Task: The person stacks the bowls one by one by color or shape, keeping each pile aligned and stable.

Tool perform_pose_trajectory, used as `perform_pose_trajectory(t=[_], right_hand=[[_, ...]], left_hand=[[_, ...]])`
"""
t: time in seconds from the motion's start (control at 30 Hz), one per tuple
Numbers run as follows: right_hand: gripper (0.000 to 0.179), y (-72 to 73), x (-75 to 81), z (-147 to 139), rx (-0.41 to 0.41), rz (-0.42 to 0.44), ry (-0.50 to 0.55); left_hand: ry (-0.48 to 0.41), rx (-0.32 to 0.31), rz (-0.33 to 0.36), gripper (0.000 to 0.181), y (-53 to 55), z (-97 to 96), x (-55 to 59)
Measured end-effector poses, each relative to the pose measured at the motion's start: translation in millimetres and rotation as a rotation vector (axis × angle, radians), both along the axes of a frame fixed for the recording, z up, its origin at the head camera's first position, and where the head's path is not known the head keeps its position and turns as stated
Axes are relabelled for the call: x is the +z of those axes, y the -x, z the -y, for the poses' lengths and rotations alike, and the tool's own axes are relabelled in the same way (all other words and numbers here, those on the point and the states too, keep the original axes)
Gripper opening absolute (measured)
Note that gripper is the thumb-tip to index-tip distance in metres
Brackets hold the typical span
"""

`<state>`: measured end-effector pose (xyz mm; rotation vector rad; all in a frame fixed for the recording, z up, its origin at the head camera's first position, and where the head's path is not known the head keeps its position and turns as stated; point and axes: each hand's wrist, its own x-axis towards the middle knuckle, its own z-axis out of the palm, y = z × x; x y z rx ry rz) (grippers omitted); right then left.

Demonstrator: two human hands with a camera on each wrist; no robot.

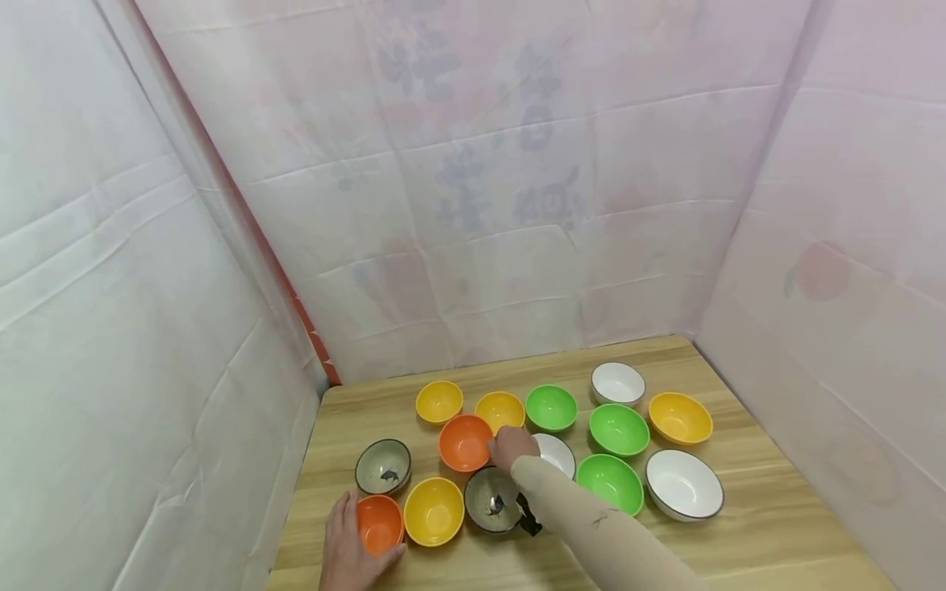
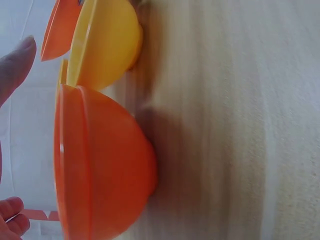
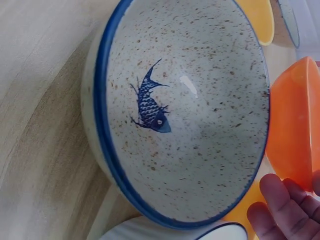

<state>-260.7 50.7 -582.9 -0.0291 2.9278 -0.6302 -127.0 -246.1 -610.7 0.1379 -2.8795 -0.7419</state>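
Observation:
In the head view my left hand is at the front left, thumb and fingers spread around two nested orange bowls. Seen from the left wrist, the double rim of these orange bowls shows, with the thumb held off above it. My right hand reaches over a speckled bowl and pinches the right rim of another orange bowl. The right wrist view has its fingers at the edge of that orange bowl. The speckled bowl with a blue fish fills the foreground.
A yellow bowl stands beside the nested bowls, a second speckled bowl behind them. Further right are several green bowls, white bowls and a yellow bowl. Pale cloth walls enclose the wooden table.

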Motion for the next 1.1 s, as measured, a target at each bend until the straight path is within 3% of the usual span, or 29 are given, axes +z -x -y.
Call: perform_pose_trajectory(t=[0.2,0.53,0.77,1.1], right_hand=[[0.034,-1.0,5.3,1,0.009,-0.012,0.078],[0.037,-7.6,10.6,12,0.119,-0.12,0.118],[0.034,-18.5,20.4,23,0.162,-0.072,0.187],[0.029,-30.5,26.8,36,0.227,-0.051,0.213]], left_hand=[[-0.006,-0.038,-0.095,0.124,3.3,-2.3,3.8],[0.009,-0.103,-0.164,0.121,17.6,-11.9,22.7],[0.021,-0.178,-0.246,0.119,25.2,-24.6,31.1],[0.017,-0.22,-0.25,0.121,30.1,-37.5,38.7]])
